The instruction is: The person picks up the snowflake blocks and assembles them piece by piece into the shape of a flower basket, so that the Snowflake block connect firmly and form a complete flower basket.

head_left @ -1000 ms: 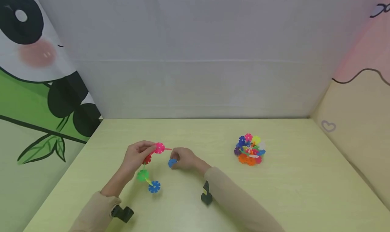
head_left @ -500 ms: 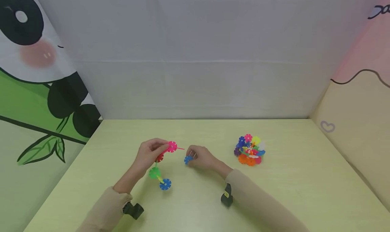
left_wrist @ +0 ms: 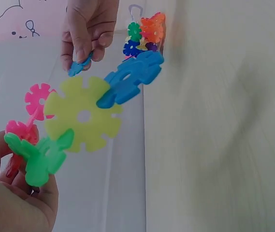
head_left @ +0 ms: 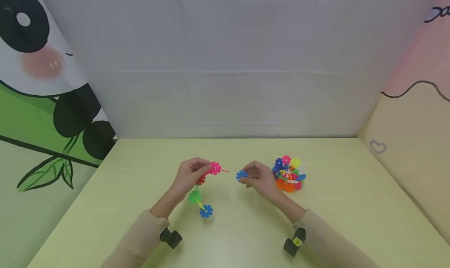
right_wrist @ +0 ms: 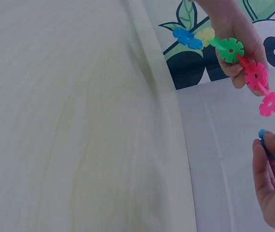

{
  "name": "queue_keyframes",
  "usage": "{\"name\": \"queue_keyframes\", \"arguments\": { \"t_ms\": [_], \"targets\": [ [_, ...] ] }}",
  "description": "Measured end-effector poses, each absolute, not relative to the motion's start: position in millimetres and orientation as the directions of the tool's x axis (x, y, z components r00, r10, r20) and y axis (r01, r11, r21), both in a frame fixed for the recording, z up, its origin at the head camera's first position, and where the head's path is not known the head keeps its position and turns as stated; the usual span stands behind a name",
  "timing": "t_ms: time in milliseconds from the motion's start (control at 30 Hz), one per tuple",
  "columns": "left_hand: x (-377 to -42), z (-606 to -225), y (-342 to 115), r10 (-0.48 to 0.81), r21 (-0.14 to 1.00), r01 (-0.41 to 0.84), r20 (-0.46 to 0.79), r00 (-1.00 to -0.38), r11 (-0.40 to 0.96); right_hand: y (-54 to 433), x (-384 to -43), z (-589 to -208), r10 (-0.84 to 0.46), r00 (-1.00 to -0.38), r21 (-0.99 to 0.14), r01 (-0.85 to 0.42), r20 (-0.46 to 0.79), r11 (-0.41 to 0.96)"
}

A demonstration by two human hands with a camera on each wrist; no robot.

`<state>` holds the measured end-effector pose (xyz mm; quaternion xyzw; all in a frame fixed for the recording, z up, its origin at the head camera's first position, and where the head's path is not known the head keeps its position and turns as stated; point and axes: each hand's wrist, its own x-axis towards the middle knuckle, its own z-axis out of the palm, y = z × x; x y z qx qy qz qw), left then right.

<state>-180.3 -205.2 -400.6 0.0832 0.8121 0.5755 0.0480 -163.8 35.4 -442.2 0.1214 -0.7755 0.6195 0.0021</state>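
A chain of notched plastic snowflake discs hangs from my left hand, which pinches it near the pink disc and red disc at its upper end. Another pink disc, seen edge-on in the head view, sticks out to the right. Below come a green disc, a yellow disc and a blue disc at the lower end. Between thumb and fingers, my right hand pinches a loose blue disc. A short gap separates it from the chain's pink end.
Just beyond my right hand lies a pile of colourful discs on the pale wooden table. A white sheet hangs behind the table, with printed panels on both sides. Each sleeve carries a black wrist camera.
Both hands have moved right with their discs. The right hand moved farther, rising slightly and widening the gap to the chain; its blue disc now shows more of its face.
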Motion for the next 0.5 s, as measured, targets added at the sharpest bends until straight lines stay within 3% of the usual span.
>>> {"name": "queue_keyframes", "arguments": {
  "t_ms": [500],
  "targets": [
    [-176, -408, -176, 0.217, 0.946, 0.096, 0.028, -0.976, 0.309, 30, -142, -436, -0.027, -0.993, -0.992, -0.120, 0.118, 0.041]
  ]
}}
